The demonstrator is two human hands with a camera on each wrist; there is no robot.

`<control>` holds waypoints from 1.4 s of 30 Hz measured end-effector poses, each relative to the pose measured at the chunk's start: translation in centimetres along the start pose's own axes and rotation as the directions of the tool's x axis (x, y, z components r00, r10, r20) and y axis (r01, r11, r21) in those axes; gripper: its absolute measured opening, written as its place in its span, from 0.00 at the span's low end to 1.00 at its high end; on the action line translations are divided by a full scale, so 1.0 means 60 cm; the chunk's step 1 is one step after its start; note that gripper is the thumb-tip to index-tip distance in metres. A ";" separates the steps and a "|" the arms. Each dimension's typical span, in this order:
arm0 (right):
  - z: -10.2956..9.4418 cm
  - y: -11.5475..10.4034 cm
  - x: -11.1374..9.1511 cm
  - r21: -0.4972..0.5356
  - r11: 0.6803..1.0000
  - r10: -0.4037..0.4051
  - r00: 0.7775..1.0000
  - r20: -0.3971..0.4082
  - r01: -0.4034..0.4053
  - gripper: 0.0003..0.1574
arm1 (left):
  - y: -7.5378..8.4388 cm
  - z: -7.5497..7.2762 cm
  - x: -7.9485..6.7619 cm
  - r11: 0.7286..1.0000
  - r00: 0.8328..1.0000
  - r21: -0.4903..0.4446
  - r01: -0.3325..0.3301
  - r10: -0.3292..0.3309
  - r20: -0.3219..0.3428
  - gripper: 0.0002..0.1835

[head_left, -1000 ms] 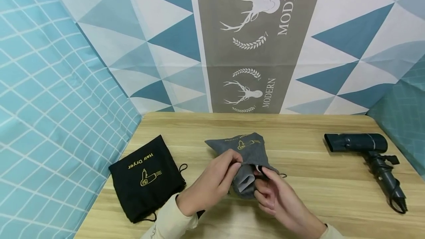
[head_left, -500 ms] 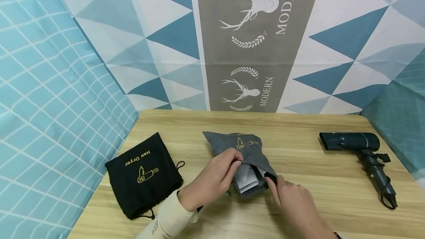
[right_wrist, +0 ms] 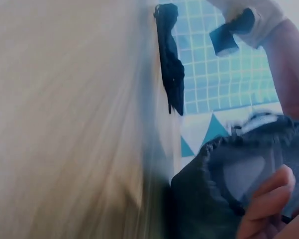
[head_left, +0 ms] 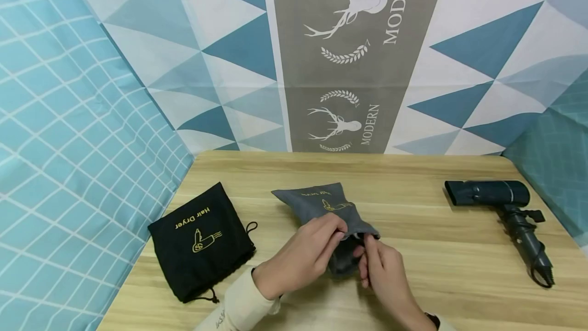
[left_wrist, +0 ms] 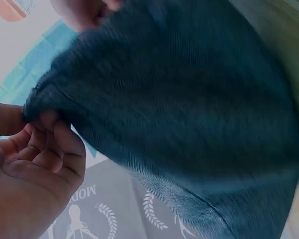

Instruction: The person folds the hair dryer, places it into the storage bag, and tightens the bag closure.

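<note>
A grey drawstring pouch [head_left: 317, 203] with gold hair-dryer print lies at the table's middle, its mouth towards me. My left hand [head_left: 305, 252] pinches the near edge of its mouth between thumb and fingers. In the left wrist view, the left hand [left_wrist: 45, 169] grips the gathered rim, and the cloth [left_wrist: 179, 109] bulges out beside it. At the mouth's right side, my right hand [head_left: 386, 272] holds the rim with thumb and fingertips. Curled fingers of the right hand [right_wrist: 268, 206] show at the opening in the right wrist view, where a pale surface [right_wrist: 244, 174] appears inside.
A black drawstring pouch [head_left: 202, 244] marked "Hair Dryer" lies flat at the left of the wooden table [head_left: 413, 167]. At the right lies a black hair dryer [head_left: 489, 194], cord wound round its handle. Patterned cloths hang behind and at the sides.
My right hand went out to the right, spreading the mouth, then came back in close to the left hand. The pouch has shifted a little left, and its mouth looks narrower.
</note>
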State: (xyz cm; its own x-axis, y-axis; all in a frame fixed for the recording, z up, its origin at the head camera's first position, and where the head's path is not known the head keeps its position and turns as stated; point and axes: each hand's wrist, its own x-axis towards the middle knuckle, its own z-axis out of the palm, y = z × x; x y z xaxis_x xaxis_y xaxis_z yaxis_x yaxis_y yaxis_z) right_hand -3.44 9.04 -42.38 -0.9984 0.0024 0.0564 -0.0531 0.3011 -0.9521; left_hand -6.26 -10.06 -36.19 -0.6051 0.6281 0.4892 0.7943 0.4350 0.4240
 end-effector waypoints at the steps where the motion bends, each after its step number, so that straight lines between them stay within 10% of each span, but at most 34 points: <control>1: 0.002 -0.001 0.001 -0.012 1.000 0.009 0.999 0.041 -0.009 0.36 | 0.000 -0.003 0.001 1.000 1.000 -0.002 -0.003 0.003 -0.006 0.07; 6: -0.004 -0.001 0.003 -0.255 0.964 -0.027 0.980 0.198 0.078 0.36 | -0.008 -0.021 0.004 0.997 0.998 -0.082 -0.012 0.006 -0.065 0.07; 12: -0.021 0.005 0.006 -0.500 0.760 -0.401 0.905 0.141 0.414 0.19 | -0.023 -0.049 0.004 0.984 0.988 -0.177 0.031 -0.057 -0.146 0.06; 16: -0.030 0.008 0.008 -0.399 0.770 -0.514 0.855 0.072 0.497 0.16 | -0.026 -0.062 0.001 0.979 0.981 -0.191 0.076 -0.108 -0.162 0.06; 20: -0.041 0.009 0.020 -0.349 0.820 -0.433 0.891 0.139 0.453 0.33 | -0.027 -0.067 -0.002 0.973 0.977 -0.206 0.106 -0.140 -0.160 0.06; 25: -0.055 0.009 0.031 -0.222 0.936 -0.192 0.926 0.325 0.272 0.27 | -0.027 -0.063 -0.003 0.975 0.981 -0.198 0.097 -0.128 -0.148 0.06; 29: -0.057 0.009 0.032 -0.225 0.930 -0.230 0.938 0.260 0.291 0.18 | -0.030 -0.060 0.000 0.978 0.983 -0.187 0.088 -0.116 -0.145 0.06; 36: -0.064 -0.009 0.024 -0.433 0.837 -0.279 0.941 0.191 0.336 0.12 | -0.033 -0.057 0.000 0.983 0.986 -0.162 0.090 -0.111 -0.126 0.05; 42: -0.077 -0.016 0.017 -0.536 0.609 -0.494 0.808 0.320 0.584 0.19 | -0.030 -0.057 -0.001 0.986 0.992 -0.148 0.079 -0.092 -0.083 0.05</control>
State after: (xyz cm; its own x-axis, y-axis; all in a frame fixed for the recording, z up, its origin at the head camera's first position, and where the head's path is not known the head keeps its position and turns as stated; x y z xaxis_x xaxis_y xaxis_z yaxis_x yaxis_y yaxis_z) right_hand -4.33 13.14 -40.04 -0.7871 -0.4520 0.4197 -0.6055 0.6959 -0.3862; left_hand -7.85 -13.07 -34.40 -0.6782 0.5295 0.5096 0.7271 0.3831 0.5697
